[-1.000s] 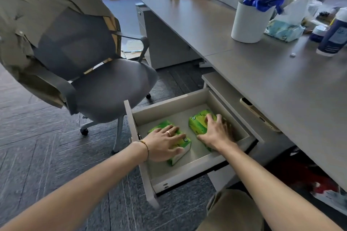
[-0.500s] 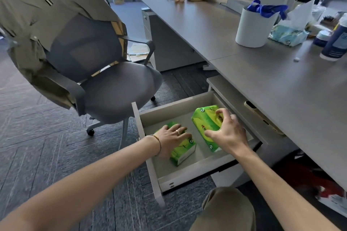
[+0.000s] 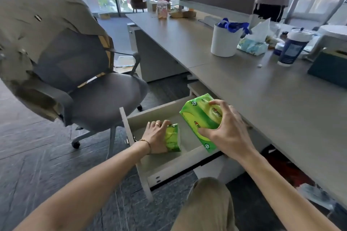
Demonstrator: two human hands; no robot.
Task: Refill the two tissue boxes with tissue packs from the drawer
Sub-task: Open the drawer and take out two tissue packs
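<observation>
The white drawer (image 3: 165, 169) under the desk stands pulled out. My right hand (image 3: 227, 130) grips a green tissue pack (image 3: 200, 118) and holds it tilted above the drawer's right side. My left hand (image 3: 156, 137) is closed around a second green tissue pack (image 3: 173, 138), turned on its edge inside the drawer. A teal tissue box (image 3: 327, 67) sits on the desk at the far right. Farther back lies a patterned soft tissue pack (image 3: 253, 46) with a white tissue sticking up.
A grey office chair (image 3: 90, 99) draped with a khaki jacket stands left of the drawer. On the grey desk (image 3: 272, 99) are a white cup (image 3: 224, 41) with blue items and a dark blue bottle (image 3: 291, 48). A person stands at the back right.
My right hand has lifted its tissue pack up out of the drawer. My left hand has tipped the other pack onto its edge. My view has risen toward the desk.
</observation>
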